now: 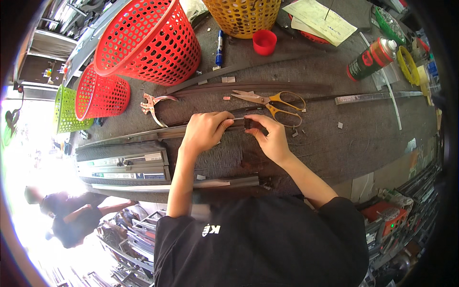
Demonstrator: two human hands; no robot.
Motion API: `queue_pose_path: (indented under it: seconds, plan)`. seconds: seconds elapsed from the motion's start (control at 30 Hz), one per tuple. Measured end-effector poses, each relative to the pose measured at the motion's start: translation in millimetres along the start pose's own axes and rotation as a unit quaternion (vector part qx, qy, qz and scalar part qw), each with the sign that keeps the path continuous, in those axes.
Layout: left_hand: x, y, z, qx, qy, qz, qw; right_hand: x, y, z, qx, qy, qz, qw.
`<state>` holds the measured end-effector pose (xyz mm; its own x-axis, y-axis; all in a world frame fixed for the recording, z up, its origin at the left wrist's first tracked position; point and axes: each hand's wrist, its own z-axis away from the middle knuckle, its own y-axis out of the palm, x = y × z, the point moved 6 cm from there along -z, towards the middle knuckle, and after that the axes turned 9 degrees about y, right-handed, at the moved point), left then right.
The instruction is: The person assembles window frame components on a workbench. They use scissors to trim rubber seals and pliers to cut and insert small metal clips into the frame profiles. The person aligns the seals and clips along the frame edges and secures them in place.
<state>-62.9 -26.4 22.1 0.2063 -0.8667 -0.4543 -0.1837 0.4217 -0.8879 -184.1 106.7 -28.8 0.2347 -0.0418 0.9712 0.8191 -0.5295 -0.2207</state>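
Observation:
Over the middle of the dark work table, my left hand is closed, thumb against the forefinger, on a thin grey strip that sticks out toward the right. Close by, my right hand pinches a small black piece between thumb and fingers, touching or almost touching the strip's end. The piece's exact kind is too small to tell. Just beyond my right hand lie scissors with yellow handles, blades pointing left. Farther left rests a pair of pliers with spread handles.
Red baskets, a green basket and a yellow basket stand along the far and left sides. A red cup, blue marker and spray can stand or lie beyond my hands. Long profiles lie left. Another person is lower left.

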Motion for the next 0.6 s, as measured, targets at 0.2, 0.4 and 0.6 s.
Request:
queue_pose_path:
  seconds: [0.2,0.4,0.6]
  plan:
    - [1,3,1,0.015,-0.01,-0.013,1.0,-4,4,-1,-0.011,0.003,-0.034,0.999]
    - [1,6,3,-0.016,0.007,-0.008,1.0,3,3,0,-0.012,-0.058,0.054,0.997]
    - [-3,12,2,-0.033,0.027,-0.065,0.997,12,9,0,-0.024,-0.159,0.208,0.965]
